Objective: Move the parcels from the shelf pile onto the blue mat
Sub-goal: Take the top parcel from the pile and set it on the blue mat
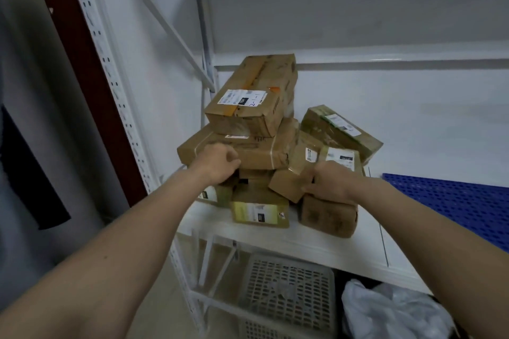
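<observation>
A pile of several brown cardboard parcels sits on the white shelf [325, 245]. The top parcel [253, 93] carries a white label. Under it lies a wide flat parcel [256, 148]. My left hand [217, 164] has its fingers curled at the front lower edge of that flat parcel. My right hand [327, 183] grips a small tilted parcel [292, 181] on the pile's right side. The blue mat [457, 201] lies on the shelf to the right, perforated, partly cut off by the frame edge.
A white perforated shelf upright [110, 71] and a diagonal brace [165, 22] stand to the left. Below the shelf sit grey plastic crates [286, 292] and a white plastic bag [391, 311]. A taped parcel [338, 129] leans at the back right.
</observation>
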